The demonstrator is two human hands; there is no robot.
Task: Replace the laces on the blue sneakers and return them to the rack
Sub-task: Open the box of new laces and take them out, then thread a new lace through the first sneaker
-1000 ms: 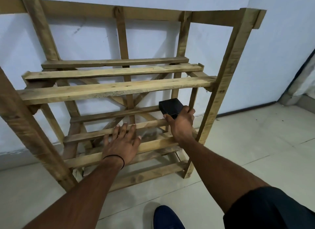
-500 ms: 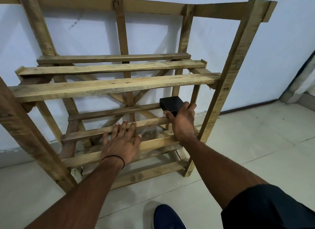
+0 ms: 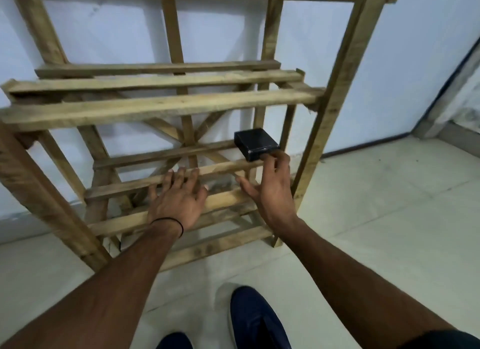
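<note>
1. The left hand (image 3: 179, 203) lies flat with its fingers spread wide. It rests on the slats of the wooden rack (image 3: 161, 107), on the lower shelf, and holds nothing.
2. The right hand (image 3: 272, 190) is relaxed and open, thumb held apart. Its fingertips reach the near edge of a small black box (image 3: 255, 142) and seem to touch it, without gripping. The box sits at the right end of that shelf, on the far slats.
3. The blue sneakers (image 3: 259, 320) are not on the rack. They show at the near edge of the view, down on the pale floor (image 3: 389, 218), one right of centre and one cut off to its left. I cannot tell whether they are being worn, and no laces are visible.
4. Judging by their look, the sneakers should be light, with a soft upper that gives under the fingers and a stiffer sole. The heel collar is the likely hold, or fingers hooked inside the opening.
5. Laces would be thin and limp, best pinched near the tip for threading.
</note>
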